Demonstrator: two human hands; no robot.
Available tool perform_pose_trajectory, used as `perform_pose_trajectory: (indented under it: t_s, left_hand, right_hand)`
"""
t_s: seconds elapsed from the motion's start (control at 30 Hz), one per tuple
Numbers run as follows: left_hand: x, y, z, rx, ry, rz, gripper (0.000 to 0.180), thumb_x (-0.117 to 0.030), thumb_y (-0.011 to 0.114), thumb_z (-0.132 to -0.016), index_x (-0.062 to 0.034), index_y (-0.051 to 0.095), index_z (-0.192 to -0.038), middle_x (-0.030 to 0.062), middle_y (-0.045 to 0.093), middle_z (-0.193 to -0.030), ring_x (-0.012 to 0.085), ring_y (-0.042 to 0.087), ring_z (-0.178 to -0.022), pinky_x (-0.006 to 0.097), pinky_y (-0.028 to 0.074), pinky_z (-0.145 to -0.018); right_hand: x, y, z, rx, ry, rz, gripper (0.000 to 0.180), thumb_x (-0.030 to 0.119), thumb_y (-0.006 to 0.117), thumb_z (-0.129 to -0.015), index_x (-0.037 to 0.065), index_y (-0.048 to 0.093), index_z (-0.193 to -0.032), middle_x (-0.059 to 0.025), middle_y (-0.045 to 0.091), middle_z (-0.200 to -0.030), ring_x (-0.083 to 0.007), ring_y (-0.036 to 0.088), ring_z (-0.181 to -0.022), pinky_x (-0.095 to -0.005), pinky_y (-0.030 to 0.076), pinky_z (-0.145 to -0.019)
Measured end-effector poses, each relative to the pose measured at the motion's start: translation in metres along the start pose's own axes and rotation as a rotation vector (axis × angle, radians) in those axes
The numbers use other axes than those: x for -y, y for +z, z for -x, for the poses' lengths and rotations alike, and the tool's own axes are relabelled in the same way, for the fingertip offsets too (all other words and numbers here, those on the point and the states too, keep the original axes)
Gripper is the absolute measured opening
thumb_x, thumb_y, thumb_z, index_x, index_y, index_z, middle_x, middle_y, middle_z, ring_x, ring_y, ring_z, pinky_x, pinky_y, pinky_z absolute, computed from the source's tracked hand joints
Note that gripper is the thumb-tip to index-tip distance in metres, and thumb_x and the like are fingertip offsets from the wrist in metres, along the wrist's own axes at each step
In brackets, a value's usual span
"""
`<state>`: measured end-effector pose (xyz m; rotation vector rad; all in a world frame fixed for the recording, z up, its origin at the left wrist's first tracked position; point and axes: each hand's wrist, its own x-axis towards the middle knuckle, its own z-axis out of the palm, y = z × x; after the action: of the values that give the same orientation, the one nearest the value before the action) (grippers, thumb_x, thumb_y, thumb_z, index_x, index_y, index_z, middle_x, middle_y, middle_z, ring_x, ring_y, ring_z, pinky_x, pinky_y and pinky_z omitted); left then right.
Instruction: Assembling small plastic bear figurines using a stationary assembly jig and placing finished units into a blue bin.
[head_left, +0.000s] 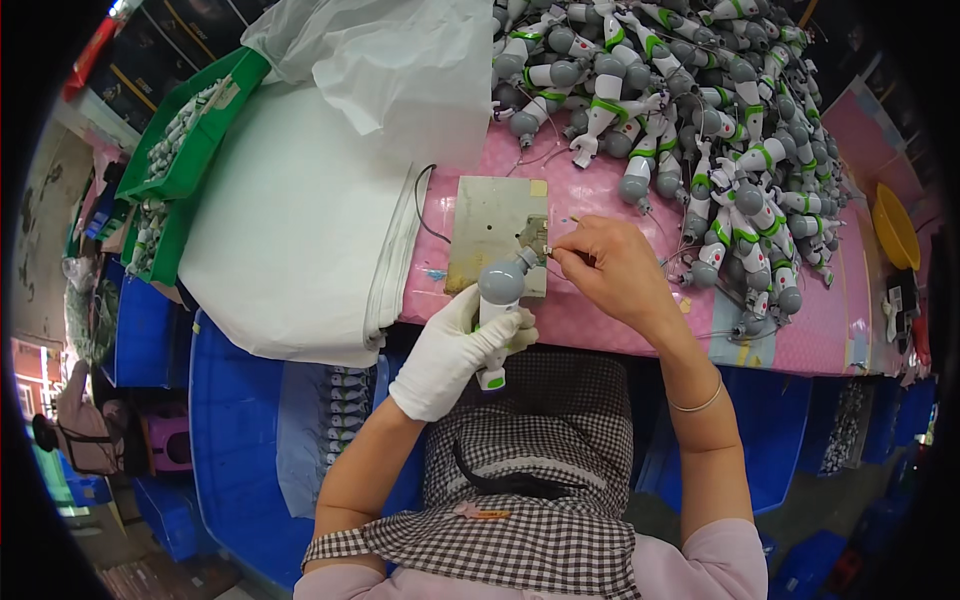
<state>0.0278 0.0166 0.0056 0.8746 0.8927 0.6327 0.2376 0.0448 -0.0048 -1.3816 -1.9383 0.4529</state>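
Note:
My left hand point(455, 350), in a white glove, is wrapped round a white-and-grey ball-headed device point(502, 283) with green trim near its lower end. The device is tilted, its grey ball and narrow grey tip toward a flat metal plate fixture point(485, 225). My bare right hand point(610, 265) is closed in a pinch beside the fixture's right edge, close to the device's tip. Whatever small piece sits between those fingertips is too small to name. A little metal mount point(536, 235) stands on the plate next to them.
A large heap of similar ball-headed devices point(690, 130) with thin cords covers the right of the pink table point(590, 310). White sheets point(290, 220) lie stacked at left, beside green bins point(190, 130) of small parts. Blue tubs point(235, 430) stand below; a black cable point(420, 205) runs to the fixture.

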Motion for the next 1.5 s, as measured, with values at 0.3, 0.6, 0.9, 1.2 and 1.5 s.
perform_pose_trajectory:
  t_s: [0.3, 0.6, 0.9, 1.2, 1.5]
  left_hand:
    - [-0.004, -0.006, -0.010, 0.053, 0.047, 0.023, 0.043, -0.030, 0.063, -0.085, 0.0027, 0.049, -0.110, 0.0119, 0.061, -0.093, 0.0228, 0.064, -0.083, 0.033, 0.052, -0.075]
    - [-0.004, -0.010, -0.013, 0.061, 0.050, 0.046, 0.037, -0.026, 0.060, -0.088, 0.0047, 0.051, -0.105, 0.0124, 0.062, -0.089, 0.0218, 0.064, -0.080, 0.032, 0.052, -0.074]
    - [-0.016, -0.009, -0.003, 0.089, -0.018, -0.040, 0.035, -0.024, 0.061, -0.085, 0.0023, 0.051, -0.106, 0.0076, 0.060, -0.083, 0.0141, 0.060, -0.067, 0.023, 0.047, -0.058]
    - [0.029, -0.191, 0.133, -0.766, 0.413, 0.180, 0.032, -0.027, 0.060, -0.087, -0.0051, 0.052, -0.108, -0.0036, 0.050, -0.077, 0.0042, 0.043, -0.057, 0.020, 0.034, -0.048]
    - [0.233, -0.434, 0.096, -1.141, -0.003, 0.618, 0.021, -0.020, 0.049, -0.093, -0.0202, 0.048, -0.114, 0.0066, 0.050, -0.069, 0.0211, 0.046, -0.052, 0.043, 0.043, -0.051]
  right_hand:
    - [-0.012, -0.015, -0.029, 0.389, 0.281, -0.327, 0.019, 0.013, 0.058, -0.072, -0.005, 0.064, -0.074, -0.0069, 0.054, -0.053, -0.0089, 0.046, -0.048, -0.0270, 0.036, -0.046]
    - [-0.002, -0.014, -0.026, 0.366, 0.303, -0.224, 0.015, 0.010, 0.061, -0.076, -0.004, 0.066, -0.075, -0.0009, 0.059, -0.061, -0.0051, 0.049, -0.055, -0.0221, 0.038, -0.049]
    - [-0.002, -0.017, -0.019, 0.232, 0.480, -0.495, 0.016, 0.011, 0.061, -0.078, -0.003, 0.067, -0.074, -0.0006, 0.056, -0.057, -0.0062, 0.047, -0.048, -0.0195, 0.036, -0.045]
    - [-0.070, 0.006, -0.060, -0.348, 0.551, -1.206, 0.031, 0.015, 0.058, -0.087, 0.003, 0.052, -0.114, -0.0080, 0.060, -0.107, -0.0234, 0.058, -0.096, -0.0362, 0.047, -0.087]
    - [-0.139, 0.005, -0.112, -0.216, 0.810, -0.939, 0.044, 0.029, 0.064, -0.085, 0.005, 0.052, -0.120, -0.0037, 0.055, -0.119, -0.0174, 0.052, -0.103, -0.0305, 0.041, -0.090]
